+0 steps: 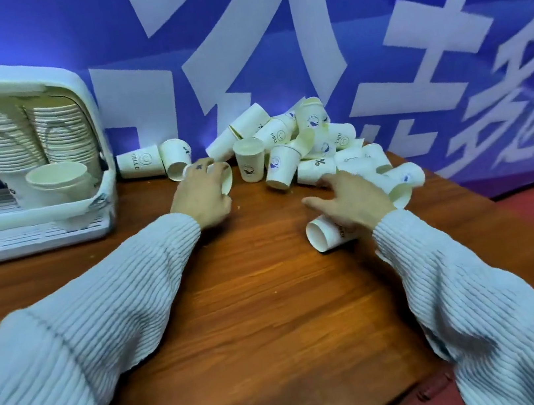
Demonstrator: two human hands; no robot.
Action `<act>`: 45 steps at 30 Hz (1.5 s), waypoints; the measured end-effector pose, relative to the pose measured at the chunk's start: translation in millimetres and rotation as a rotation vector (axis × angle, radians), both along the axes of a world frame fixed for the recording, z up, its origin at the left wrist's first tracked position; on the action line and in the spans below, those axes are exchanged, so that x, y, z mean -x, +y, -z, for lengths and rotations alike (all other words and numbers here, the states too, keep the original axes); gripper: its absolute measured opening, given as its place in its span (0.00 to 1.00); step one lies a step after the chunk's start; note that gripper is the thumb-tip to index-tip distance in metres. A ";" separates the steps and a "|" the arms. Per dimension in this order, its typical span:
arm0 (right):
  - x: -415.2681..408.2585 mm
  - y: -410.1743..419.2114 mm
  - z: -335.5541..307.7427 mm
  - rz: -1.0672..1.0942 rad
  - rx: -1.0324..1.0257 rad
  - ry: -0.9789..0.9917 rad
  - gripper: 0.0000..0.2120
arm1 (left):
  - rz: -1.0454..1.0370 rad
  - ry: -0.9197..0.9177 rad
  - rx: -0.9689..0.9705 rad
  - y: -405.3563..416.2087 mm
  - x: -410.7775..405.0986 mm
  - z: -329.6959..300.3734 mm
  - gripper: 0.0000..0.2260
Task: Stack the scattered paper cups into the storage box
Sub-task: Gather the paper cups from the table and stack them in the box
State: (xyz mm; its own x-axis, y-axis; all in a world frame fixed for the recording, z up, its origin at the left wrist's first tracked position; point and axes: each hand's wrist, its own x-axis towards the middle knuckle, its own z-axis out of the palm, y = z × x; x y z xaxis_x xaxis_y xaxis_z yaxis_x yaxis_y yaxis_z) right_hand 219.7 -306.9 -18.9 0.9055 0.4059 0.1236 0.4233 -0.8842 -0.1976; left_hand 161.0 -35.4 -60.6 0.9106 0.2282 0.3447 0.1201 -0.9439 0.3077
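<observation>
A heap of white paper cups (pixel 289 150) with blue prints lies on the wooden table against the blue backdrop. My left hand (pixel 204 196) is closed around one lying cup (pixel 227 180) at the heap's left edge. My right hand (pixel 350 202) hovers with fingers spread over the heap's near right side, above a lying cup (pixel 324 233). The white storage box (pixel 93 124) stands at the far left, tipped so its opening faces me. It holds two tall stacks of cups (pixel 30 137) and a shorter stack (pixel 59 181) in front.
Two more cups (pixel 155 160) lie between the box and the heap. The blue backdrop (pixel 405 25) with large white characters closes off the back. The table's right edge (pixel 487 204) drops to a red floor. Bare wood lies in front of my arms.
</observation>
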 end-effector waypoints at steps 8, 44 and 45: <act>15.8 -26.8 20.1 0.142 -0.070 0.084 0.41 | -0.170 0.130 -0.225 -2.0 -25.2 5.6 0.39; 105.3 261.1 -78.9 -0.625 -0.602 -0.073 0.34 | -0.482 -0.753 0.565 142.2 200.0 -87.4 0.34; 105.1 273.6 -82.9 -0.666 -0.565 -0.069 0.35 | -0.484 -0.774 0.560 148.6 203.1 -87.8 0.34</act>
State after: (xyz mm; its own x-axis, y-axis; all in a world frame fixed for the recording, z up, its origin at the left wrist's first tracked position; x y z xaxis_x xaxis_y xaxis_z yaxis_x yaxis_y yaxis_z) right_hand 114.6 -33.3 64.0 0.4846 0.7093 0.5119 0.8442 -0.2260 -0.4860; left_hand -42.1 113.2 27.2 0.2596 0.8115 0.5236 0.0307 -0.5488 0.8354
